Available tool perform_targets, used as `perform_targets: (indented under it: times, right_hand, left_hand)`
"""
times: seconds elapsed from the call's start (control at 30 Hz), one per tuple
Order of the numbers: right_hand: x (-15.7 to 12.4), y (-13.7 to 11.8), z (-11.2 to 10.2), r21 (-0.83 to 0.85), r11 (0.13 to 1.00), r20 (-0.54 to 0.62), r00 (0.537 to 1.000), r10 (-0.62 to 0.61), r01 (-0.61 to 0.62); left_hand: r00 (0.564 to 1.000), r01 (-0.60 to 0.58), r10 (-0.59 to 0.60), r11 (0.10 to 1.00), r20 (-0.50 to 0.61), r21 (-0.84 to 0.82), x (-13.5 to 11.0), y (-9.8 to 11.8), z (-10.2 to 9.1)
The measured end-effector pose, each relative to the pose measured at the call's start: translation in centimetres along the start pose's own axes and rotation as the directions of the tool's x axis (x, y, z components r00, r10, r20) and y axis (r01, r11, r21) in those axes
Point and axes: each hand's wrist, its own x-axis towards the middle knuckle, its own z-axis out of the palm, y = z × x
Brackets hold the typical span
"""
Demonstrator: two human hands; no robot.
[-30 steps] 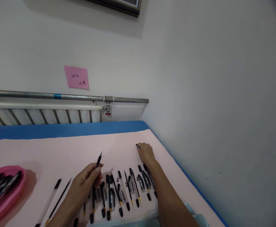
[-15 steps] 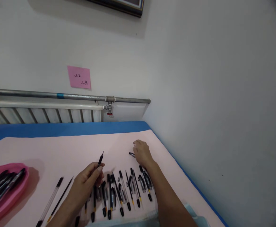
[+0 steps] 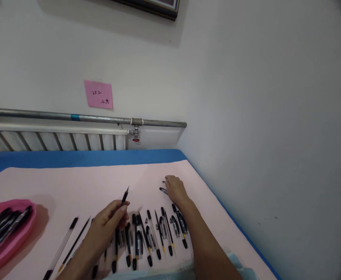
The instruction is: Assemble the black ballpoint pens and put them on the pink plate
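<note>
My left hand [image 3: 108, 225] pinches a thin black pen refill [image 3: 124, 196] whose tip points up and away from me. My right hand [image 3: 174, 189] rests farther out on the pink sheet [image 3: 79, 184], fingers curled over a small black pen part [image 3: 163, 190] lying at its fingertips. Between and below the two hands lies a row of several black and clear pen parts [image 3: 150, 233]. A clear pen barrel [image 3: 61, 249] and a loose refill [image 3: 74, 245] lie to the left of my left wrist.
A pink tray [image 3: 8, 237] with several black pens sits at the far left. The blue table edge [image 3: 83, 158] meets a radiator [image 3: 53, 142] and pipe [image 3: 85, 118] at the back. A white wall [image 3: 261, 136] runs close along the right. A pink note [image 3: 98, 94] hangs above.
My right hand has drawn back a little towards me from the far spot on the sheet, and a small black part now lies at its fingertips. The left hand has barely moved.
</note>
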Motion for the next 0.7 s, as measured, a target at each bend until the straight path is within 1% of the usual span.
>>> perform_targets:
  times: [0.17,0.3,0.4,0.5,0.57,0.6,0.63,0.67,0.7]
  right_hand:
    - [0.2,-0.1,0.4,0.07,0.997,0.009,1.0,-0.027,0.027]
    - [0.2,-0.1,0.3,0.161,0.987,0.01,1.0,-0.002,0.001]
    - [0.0,-0.6,-0.5,0.26,0.965,-0.011,1.0,0.027,-0.024]
    - [-0.2,-2.3,-2.1,0.392,0.92,-0.038,0.999,0.031,-0.014]
    - [-0.5,-4.2,-3.7,0.52,0.854,-0.031,0.999,-0.008,0.023]
    - [-0.8,-5.3,-4.5,0.603,0.796,-0.017,0.999,-0.05,0.05]
    - [-1.0,-6.3,-5.2,0.769,0.635,0.013,0.993,-0.116,0.064]
    - [-1.3,-7.2,-5.9,0.87,0.49,0.048,0.981,-0.189,0.052]
    - [-1.7,-7.9,-6.5,0.918,0.395,0.073,0.966,-0.246,0.031]
  left_hand:
    - [1.0,0.008,-0.008,1.0,0.005,-0.008,-0.1,0.3,0.1]
    - [1.0,0.019,-0.018,1.0,0.023,-0.018,-0.1,0.4,0.1]
    - [0.999,0.007,-0.007,1.0,0.036,-0.003,-0.1,0.2,0.2]
    - [0.998,0.003,-0.007,0.998,0.059,0.059,-0.1,0.0,0.2]
    - [0.996,-0.001,-0.008,0.995,0.088,0.101,-0.2,-0.1,0.2]
    - [0.994,-0.007,-0.005,0.993,0.105,0.119,-0.3,-0.1,0.2]
    - [0.993,-0.017,0.001,0.991,0.121,0.135,-0.3,-0.1,0.2]
    - [0.991,-0.027,0.008,0.989,0.131,0.148,-0.3,-0.1,0.1]
    - [0.99,-0.034,0.012,0.987,0.138,0.16,-0.3,-0.1,0.1]
